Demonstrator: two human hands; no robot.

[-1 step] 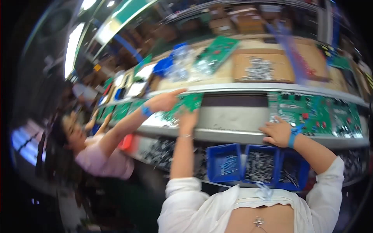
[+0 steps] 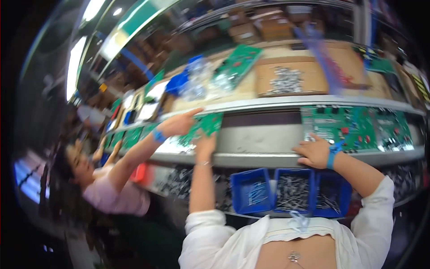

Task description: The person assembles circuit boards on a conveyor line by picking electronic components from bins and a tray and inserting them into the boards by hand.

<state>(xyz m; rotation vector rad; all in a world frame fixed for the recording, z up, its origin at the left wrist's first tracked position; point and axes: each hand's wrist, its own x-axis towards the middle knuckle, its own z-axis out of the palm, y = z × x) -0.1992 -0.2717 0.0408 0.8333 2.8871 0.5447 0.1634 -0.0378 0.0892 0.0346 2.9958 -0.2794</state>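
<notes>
My left hand [image 2: 205, 143] lies at the near edge of a green circuit board [image 2: 210, 124] on the line. Its fingers reach over the board, stretched out though slightly blurred. My right hand [image 2: 314, 151] wears a blue wrist strap [image 2: 333, 154]. It rests with fingers spread on the metal front rail [image 2: 264, 160], fingertips at the lower left corner of a second green circuit board [image 2: 338, 127]. Red and blue components stand on that board. Just above my left hand, a co-worker's hand [image 2: 179, 124] points with its index finger across the board.
Blue bins [image 2: 293, 190] of leaded parts stand before me. Loose dark parts [image 2: 177, 183] fill the trough at left. On the shelf are a cardboard tray [image 2: 264, 85] of metal parts, a bagged circuit board [image 2: 239, 62] and blue-purple plastic [image 2: 324, 65]. A co-worker [image 2: 114, 193] stands at left.
The whole view has shifted slightly, so everything sits a little further left. Both hands keep their places on the boards and rail.
</notes>
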